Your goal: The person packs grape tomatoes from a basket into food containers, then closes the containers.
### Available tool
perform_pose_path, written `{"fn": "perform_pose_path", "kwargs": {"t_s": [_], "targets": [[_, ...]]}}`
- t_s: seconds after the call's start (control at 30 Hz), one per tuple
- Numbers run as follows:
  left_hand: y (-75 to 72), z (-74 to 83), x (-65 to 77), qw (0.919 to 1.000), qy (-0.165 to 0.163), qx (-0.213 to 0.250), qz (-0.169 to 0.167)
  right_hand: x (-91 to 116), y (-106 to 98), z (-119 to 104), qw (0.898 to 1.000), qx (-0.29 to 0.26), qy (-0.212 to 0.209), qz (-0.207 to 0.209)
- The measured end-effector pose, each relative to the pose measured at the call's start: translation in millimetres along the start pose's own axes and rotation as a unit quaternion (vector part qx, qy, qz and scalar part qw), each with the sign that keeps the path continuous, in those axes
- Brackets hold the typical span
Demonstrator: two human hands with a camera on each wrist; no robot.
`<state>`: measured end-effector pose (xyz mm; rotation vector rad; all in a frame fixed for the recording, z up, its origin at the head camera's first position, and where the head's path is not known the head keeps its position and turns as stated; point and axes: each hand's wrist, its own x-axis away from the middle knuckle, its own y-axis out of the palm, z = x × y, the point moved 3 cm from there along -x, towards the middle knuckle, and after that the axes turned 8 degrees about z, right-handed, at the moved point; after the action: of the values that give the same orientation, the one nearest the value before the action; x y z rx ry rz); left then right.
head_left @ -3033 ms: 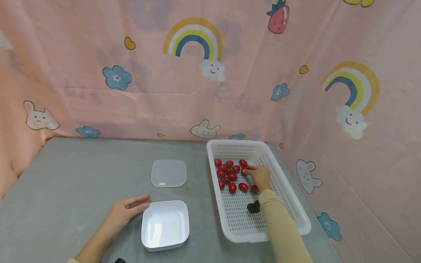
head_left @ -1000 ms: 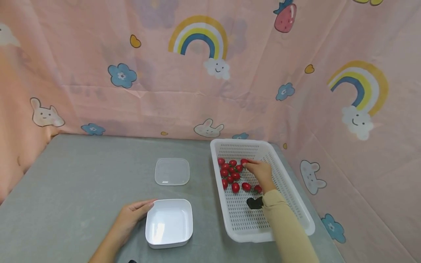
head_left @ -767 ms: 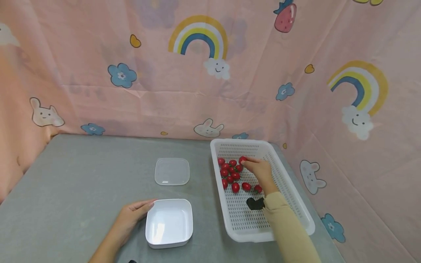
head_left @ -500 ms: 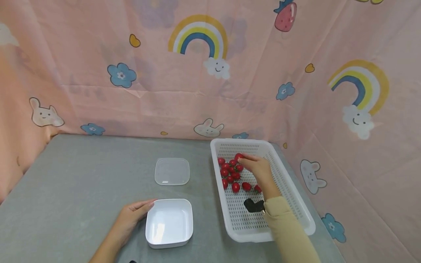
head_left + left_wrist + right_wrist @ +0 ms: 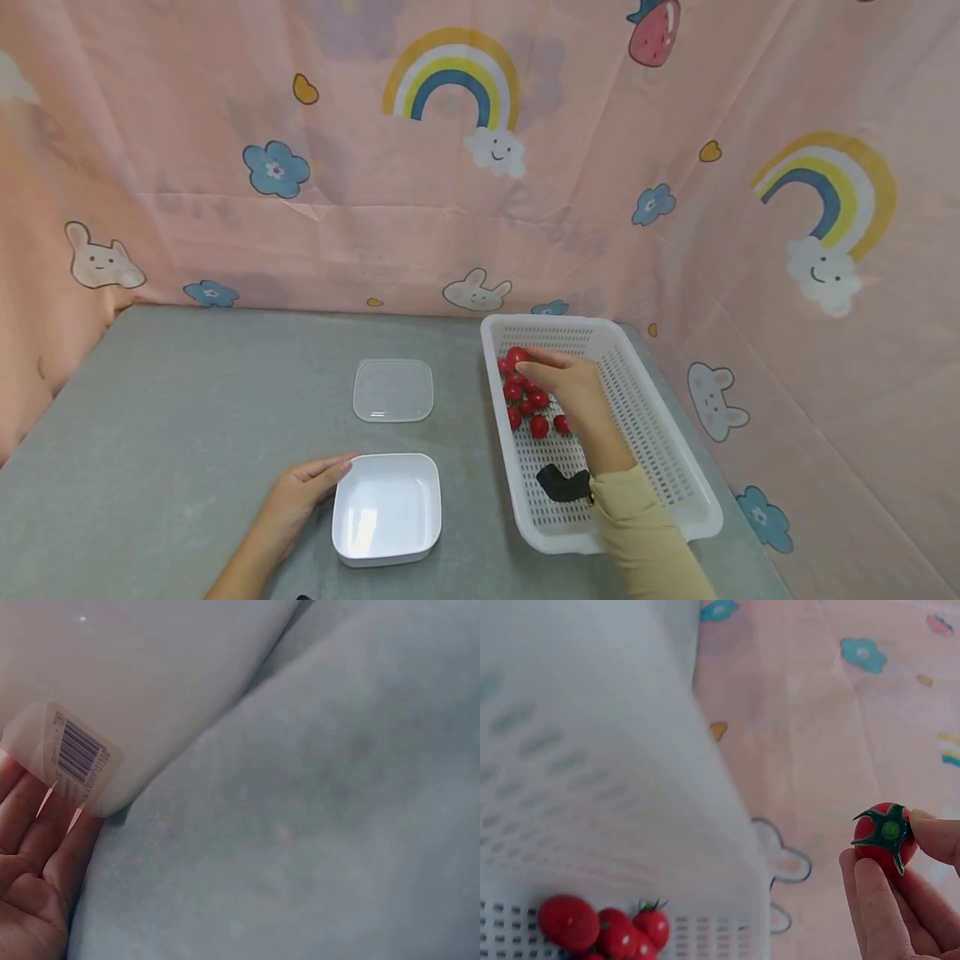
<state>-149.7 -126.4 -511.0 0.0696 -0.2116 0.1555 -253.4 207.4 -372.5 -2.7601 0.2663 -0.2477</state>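
Observation:
My right hand [image 5: 577,392] is raised over the white perforated basket [image 5: 507,492], pinching a red cherry tomato [image 5: 516,357] between thumb and fingers. In the right wrist view this tomato [image 5: 885,836] shows its green stem top and is seen against the pink cloth. Several other cherry tomatoes [image 5: 538,402] lie on the basket's left side, partly covered by the hand. To the left, my left hand [image 5: 296,500] rests at the back left corner of a white square container [image 5: 386,561]. Its fingers [image 5: 54,825] touch the side beside a barcode label [image 5: 79,754].
A clear flat lid [image 5: 393,392] lies on the grey table [image 5: 225,400] behind the container. Pink printed cloth [image 5: 337,242] hangs at the back and right. A black device [image 5: 561,483] at the right wrist overlaps the basket in the head view.
My left hand has come against the container. My right hand has picked one cherry tomato from the back of the group and carried it leftward, towards the basket's left rim.

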Motion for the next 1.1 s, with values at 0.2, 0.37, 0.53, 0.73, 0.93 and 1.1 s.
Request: {"fn": "perform_pose_path", "kwargs": {"t_s": [0.2, 0.37, 0.53, 0.73, 0.93, 1.1], "targets": [[-0.3, -0.2, -0.2, 1.0, 0.0, -0.003, -0.003, 17, 15, -12, 0.999, -0.01, -0.026, -0.02], [-0.3, 0.1, -0.4, 1.0, -0.001, -0.004, 0.006, 27, 28, -17, 0.998, -0.03, -0.047, -0.039], [-0.4, 0.4, -0.2, 1.0, -0.001, -0.001, 0.009, 38, 41, -23, 0.995, -0.049, -0.066, -0.063], [-0.8, -0.6, 0.5, 1.0, 0.002, 0.003, 0.002, 54, 56, -27, 0.992, -0.063, -0.077, -0.083], [-0.5, 0.4, 0.1, 1.0, -0.001, 0.002, 0.006, 70, 74, -29, 0.987, -0.081, -0.073, -0.118], [-0.6, 0.7, -0.8, 0.9999, -0.005, -0.006, 0.009, 82, 86, -27, 0.985, -0.084, -0.067, -0.138]]}}
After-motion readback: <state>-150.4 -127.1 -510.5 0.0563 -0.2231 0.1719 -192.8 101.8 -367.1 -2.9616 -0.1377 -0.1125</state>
